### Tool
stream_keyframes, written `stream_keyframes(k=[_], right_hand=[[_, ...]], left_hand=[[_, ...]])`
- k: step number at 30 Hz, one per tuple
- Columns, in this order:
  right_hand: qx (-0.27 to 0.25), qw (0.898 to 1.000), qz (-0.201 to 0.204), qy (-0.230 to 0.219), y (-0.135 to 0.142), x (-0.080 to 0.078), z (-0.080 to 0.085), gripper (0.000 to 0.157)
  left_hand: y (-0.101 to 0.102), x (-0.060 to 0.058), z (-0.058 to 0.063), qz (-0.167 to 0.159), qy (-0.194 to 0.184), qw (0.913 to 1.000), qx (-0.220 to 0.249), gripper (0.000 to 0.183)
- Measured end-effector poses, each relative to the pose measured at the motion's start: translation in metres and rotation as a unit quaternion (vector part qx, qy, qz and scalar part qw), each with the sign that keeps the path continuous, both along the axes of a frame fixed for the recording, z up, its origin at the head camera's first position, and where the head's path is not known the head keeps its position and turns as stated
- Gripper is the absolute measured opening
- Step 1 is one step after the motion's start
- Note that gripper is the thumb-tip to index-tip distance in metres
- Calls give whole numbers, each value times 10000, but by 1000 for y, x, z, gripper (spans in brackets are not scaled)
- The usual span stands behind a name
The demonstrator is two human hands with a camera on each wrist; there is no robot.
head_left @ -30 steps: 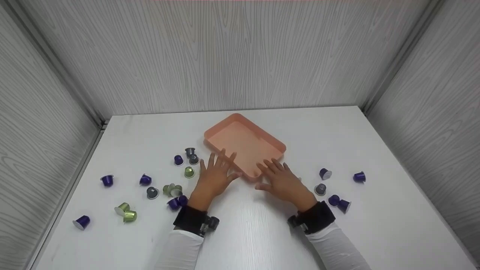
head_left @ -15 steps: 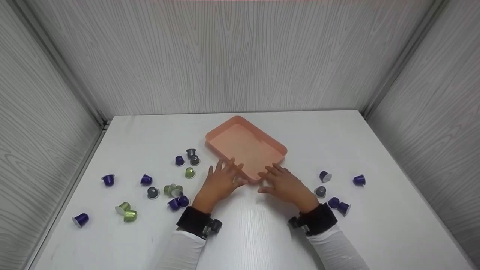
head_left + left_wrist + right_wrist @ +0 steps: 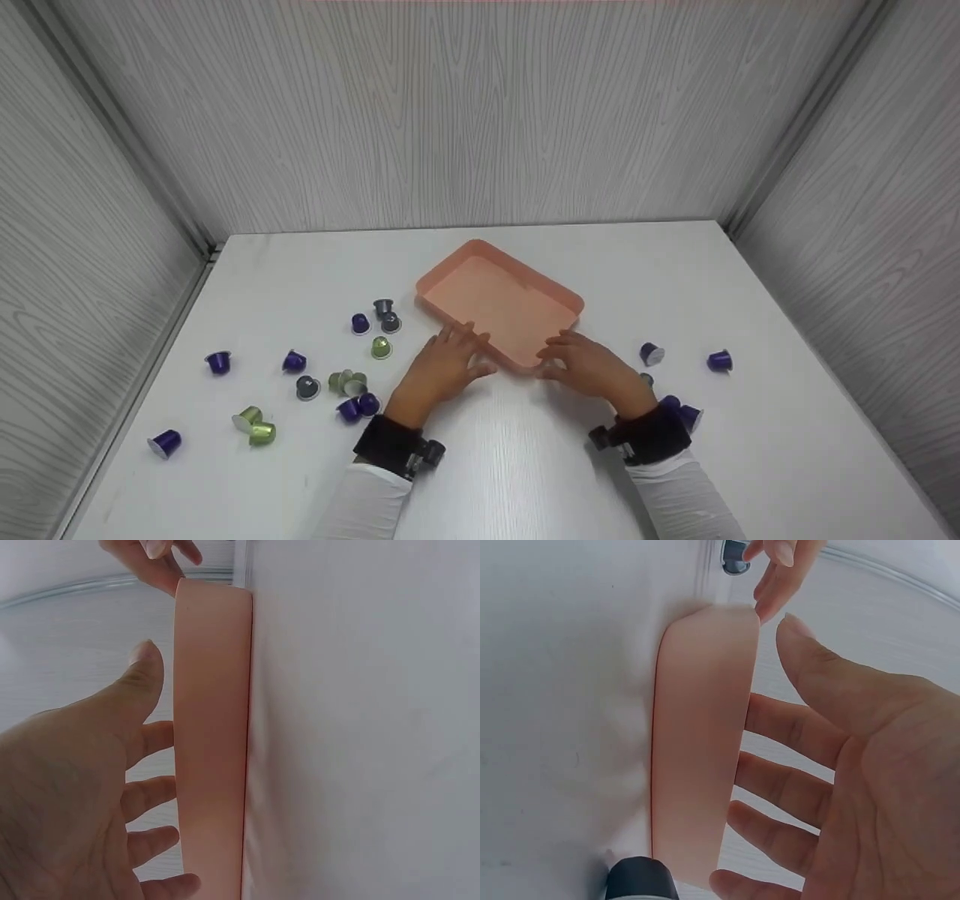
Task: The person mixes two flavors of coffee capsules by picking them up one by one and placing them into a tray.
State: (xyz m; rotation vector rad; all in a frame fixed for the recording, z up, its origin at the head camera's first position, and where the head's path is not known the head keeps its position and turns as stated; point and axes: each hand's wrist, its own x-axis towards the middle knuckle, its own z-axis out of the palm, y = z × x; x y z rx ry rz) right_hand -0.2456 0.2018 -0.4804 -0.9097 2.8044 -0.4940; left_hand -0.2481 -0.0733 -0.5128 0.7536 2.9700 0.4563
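A shallow salmon-pink tray [image 3: 517,300] lies skewed on the white table, one corner towards the person. My left hand [image 3: 442,367] is at its near left side; in the left wrist view the fingers [image 3: 150,791] reach to the upper edge of the wall, the thumb standing off it. At the near right side, my right hand [image 3: 592,367] lies the same way: its fingers [image 3: 787,784] meet the rim and the thumb [image 3: 817,660] is apart. Neither hand grips the tray. Fingertips inside the tray are partly hidden by its wall in both wrist views.
Left of the tray several coffee capsules are scattered: purple [image 3: 219,362], grey [image 3: 307,387] and green [image 3: 381,347]. More purple capsules [image 3: 720,361] lie to the right, some partly covered by the right wrist. Grey wood-grain panels [image 3: 465,112] enclose the table's back and sides.
The tray has slid slightly to the right and towards the person. Both hands have drawn back a little from over the tray to its near rims, fingers less spread.
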Motion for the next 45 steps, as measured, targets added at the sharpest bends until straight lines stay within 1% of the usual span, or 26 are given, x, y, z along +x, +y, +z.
stream_keyframes(k=[4, 8, 10, 12, 14, 17, 20, 22, 24, 26, 31, 34, 35, 36, 40, 41, 42, 45], right_hand=[[44, 10000, -74, -49, 6, -3, 4, 30], [143, 9991, -379, -133, 8, -2, 9, 24], [208, 9983, -541, -78, 7, 0, 11, 24], [159, 9979, -627, -21, 2, 2, 12, 26], [89, 9984, -558, 86, -5, 5, 11, 30], [-22, 9996, -204, 219, -16, 9, 9, 34], [-29, 9991, 181, 390, -23, 12, 6, 28], [-63, 9983, 312, 490, -24, 13, 5, 22], [-114, 9981, 339, 504, -24, 14, 4, 20], [-144, 9979, 387, 504, -21, 15, 3, 20], [-94, 9986, 399, 336, -15, 14, 5, 21], [-34, 9989, 396, 247, -11, 15, 8, 20], [5, 9990, 393, 200, -10, 15, 10, 20], [41, 9992, 380, 124, -8, 15, 11, 19], [220, 9993, 256, -165, -3, 16, 17, 18], [240, 9992, 242, -195, -1, 16, 18, 18], [251, 9991, 250, -230, 0, 15, 19, 17], [237, 9990, 270, -279, 3, 15, 21, 18]], left_hand=[[0, 0, 2, -129, 178, 9998, -12, 67], [-1, 0, 4, -124, 239, 9996, -45, 62], [-1, 1, 5, -128, 278, 9995, -36, 60], [-2, 0, 5, -126, 367, 9992, -28, 58], [-3, 0, 4, -84, 450, 9990, -10, 57], [-6, 0, 4, 24, 557, 9984, -38, 57], [-9, 0, 5, 121, 580, 9982, -27, 56], [-11, 1, 6, 124, 597, 9981, -13, 54], [-12, 1, 8, 94, 642, 9979, 6, 52], [-13, 1, 8, 26, 763, 9971, 31, 46], [-13, 1, 9, -177, 1366, 9904, 149, 24], [-12, 1, 9, -295, 1580, 9867, 236, 20], [-12, -1, 5, -370, 1713, 9842, 247, 20], [-12, -1, 5, -413, 1724, 9838, 268, 20], [-8, 1, 7, -483, 1553, 9864, 236, 18], [-7, 1, 8, -488, 1503, 9872, 202, 17], [-5, 4, 12, -460, 1348, 9897, 169, 16], [-1, 6, 13, -501, 1300, 9902, 71, 15]])
